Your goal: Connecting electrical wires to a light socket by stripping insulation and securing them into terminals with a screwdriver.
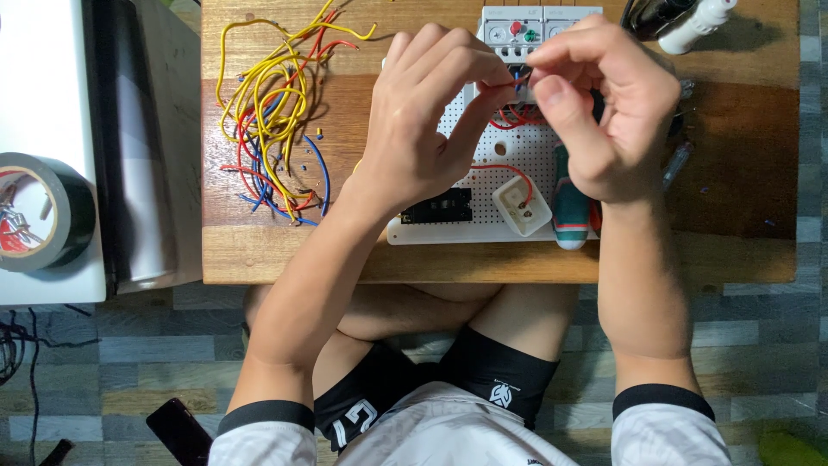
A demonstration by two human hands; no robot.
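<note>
— What have I got in my hands right now?

— My left hand (423, 121) and right hand (595, 103) meet over the top of the white pegboard (483, 226). Both pinch a short red wire (504, 79) between thumb and fingertips, just below the grey switch block (517, 30) at the board's far edge.

— How will that wire handle?

— I'd judge it light and springy: thin plastic-coated strand, bends easily, holds a curve. The coating looks smooth, so it could slip. I'd hold it close to the bare end, where it goes into the block; further back it would just flex.

— And the board?

— Flat, stiff, full of small holes. A black part (437, 207) and a white square socket (521, 205) sit on its near edge, with another red lead looping to the socket. It rests on a wooden table (690, 173) with visible grain.

— Anything else nearby?

— A loose tangle of wires (272, 112), yellow, red and blue, lies left of the board. A green-handled screwdriver (569, 211) lies just beside the socket, partly under my right wrist. A roll of dark tape (43, 211) sits well off to the left on a white surface.
</note>
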